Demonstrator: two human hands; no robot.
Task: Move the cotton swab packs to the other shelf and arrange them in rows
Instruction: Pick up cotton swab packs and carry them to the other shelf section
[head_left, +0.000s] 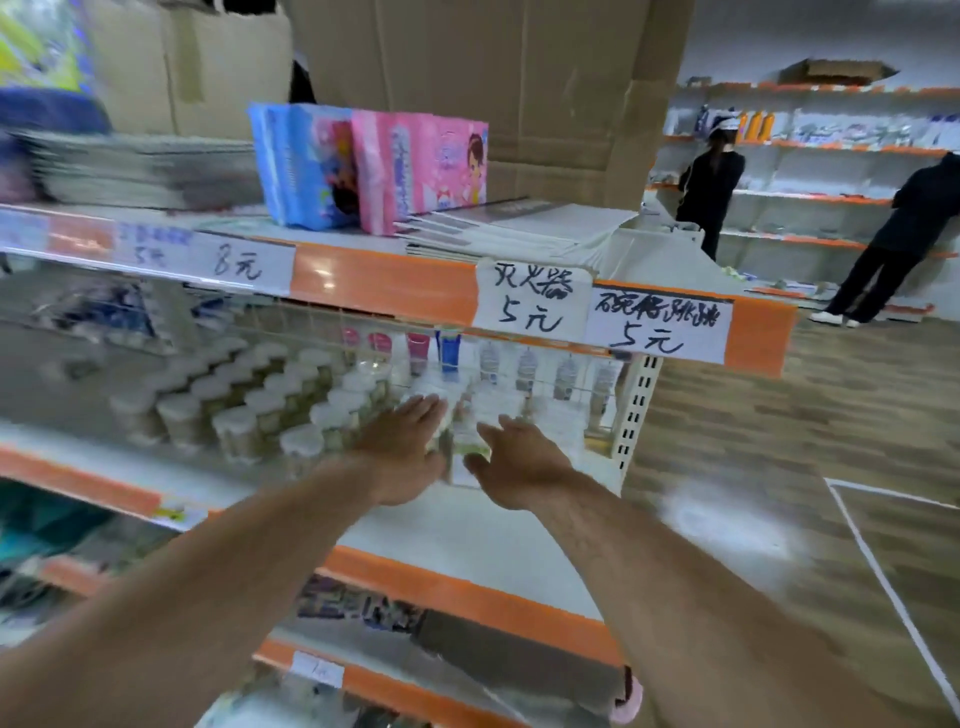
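left hand (402, 447): fingers straight, flat against left side of swab pack (469, 441)
right hand (519, 460): fingers extended, at pack's right side
packed rows (260, 410): toward rear left of shelf (467, 530), blurred

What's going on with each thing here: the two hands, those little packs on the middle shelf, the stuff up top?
left hand: fingers straight, flat against the clear packs' left side.
right hand: fingers extended, at the packs' right side.
clear packs: standing between both hands; blurred.
white-lidded tubs: upright, in diagonal rows.
blue pack: upright.
pink pack: upright, beside the blue one.
booklets: stacked flat.
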